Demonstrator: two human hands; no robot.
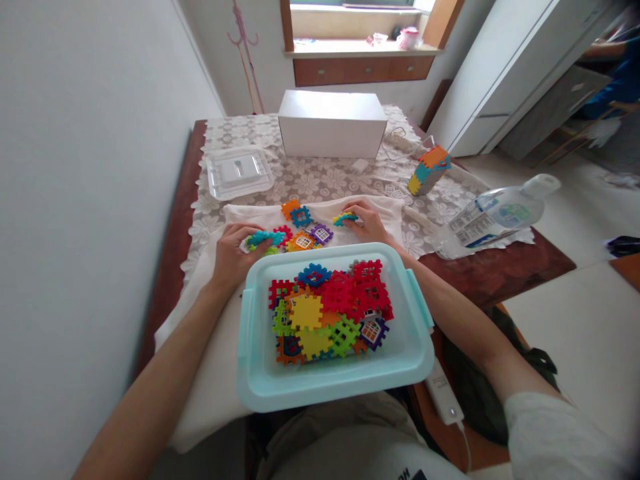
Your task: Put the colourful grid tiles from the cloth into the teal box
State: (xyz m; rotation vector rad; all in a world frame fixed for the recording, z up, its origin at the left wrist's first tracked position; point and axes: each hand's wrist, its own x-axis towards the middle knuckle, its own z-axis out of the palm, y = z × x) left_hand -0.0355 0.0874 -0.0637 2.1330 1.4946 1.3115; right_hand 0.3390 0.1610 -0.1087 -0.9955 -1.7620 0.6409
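Note:
My left hand (237, 250) is closed around teal and green interlocking tiles (265, 239) at the left of the white cloth. My right hand (367, 222) pinches a small teal and yellow interlocking tile piece (345, 218) on the cloth's right side. Between the hands lie loose tiles: a blue one (301, 216), an orange one with a white window (302, 241) and a purple one with a white window (321, 233). Nearer to me, a light teal tub (335, 393) holds many mixed tiles, among them a yellow tile (306, 312) and red tiles (337, 291).
A white box (333, 137) stands at the table's back, with a clear plastic lid (239, 172) to its left. At the right are a joined tile block (429, 170) and a clear plastic bottle (500, 213). A white power strip (444, 393) lies beside the tub.

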